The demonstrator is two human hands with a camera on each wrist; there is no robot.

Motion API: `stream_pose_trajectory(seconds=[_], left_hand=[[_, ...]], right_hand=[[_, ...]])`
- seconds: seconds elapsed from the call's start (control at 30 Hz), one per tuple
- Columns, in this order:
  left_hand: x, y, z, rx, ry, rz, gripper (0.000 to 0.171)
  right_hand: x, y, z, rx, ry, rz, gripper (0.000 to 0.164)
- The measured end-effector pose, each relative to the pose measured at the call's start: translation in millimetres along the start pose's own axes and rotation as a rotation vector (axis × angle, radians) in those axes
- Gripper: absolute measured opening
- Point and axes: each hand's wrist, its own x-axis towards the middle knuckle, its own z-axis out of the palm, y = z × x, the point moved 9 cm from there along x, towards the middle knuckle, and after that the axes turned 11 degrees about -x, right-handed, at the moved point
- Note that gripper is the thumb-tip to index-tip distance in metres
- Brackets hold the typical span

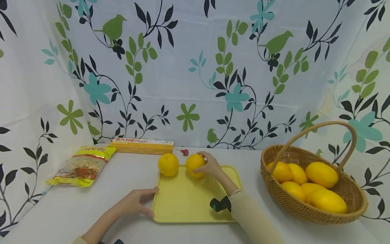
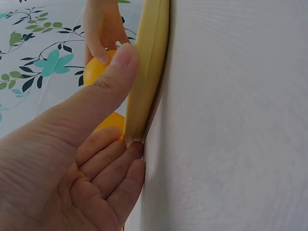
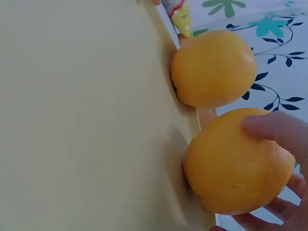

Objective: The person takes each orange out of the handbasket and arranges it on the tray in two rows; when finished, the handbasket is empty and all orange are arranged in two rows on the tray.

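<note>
Two round oranges stand at the back edge of a pale yellow tray (image 1: 186, 203). My right hand (image 1: 211, 166) holds the right-hand orange (image 1: 193, 165) between thumb and fingers; in the right wrist view the thumb lies on top of this orange (image 3: 236, 163). Beside it, a small gap to the left, sits the other orange (image 1: 168, 164), which no hand touches. At the tray's left side my left hand (image 1: 138, 202) rests with thumb and fingers spread along the rim. The left wrist view shows its fingertips (image 2: 132, 168) against the tray edge (image 2: 149, 72).
A wicker basket (image 1: 274, 189) with a tall handle holds several yellow oval fruits (image 1: 326, 200) on the right. A yellow food packet (image 1: 80, 166) and a long orange box (image 1: 141, 146) lie back left. A small red item (image 1: 185, 152) lies behind the tray, before a patterned curtain (image 1: 189, 67).
</note>
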Motion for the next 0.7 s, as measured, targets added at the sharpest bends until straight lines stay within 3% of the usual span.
stream_pose_trajectory(seconds=[0.13, 0.33, 0.5, 0.7], left_hand=[[0.3, 2.7, 1.3, 0.0, -0.011, 0.001, 0.086], [0.7, 4.2, -0.2, 0.009, -0.007, 0.002, 0.087], [1.1, 3.0, -1.4, 0.002, -0.001, -0.001, 0.088], [-1.5, 4.5, -0.7, 0.008, 0.0, -0.005, 0.087]], right_hand=[[-0.8, 10.7, 5.7, 0.181, 0.009, 0.072, 0.068], [-2.5, 6.3, 12.2, 0.282, -0.021, 0.048, 0.069], [-2.9, 4.0, 15.4, 0.256, -0.02, 0.028, 0.073], [-4.2, 5.5, 18.5, 0.138, -0.004, 0.056, 0.076]])
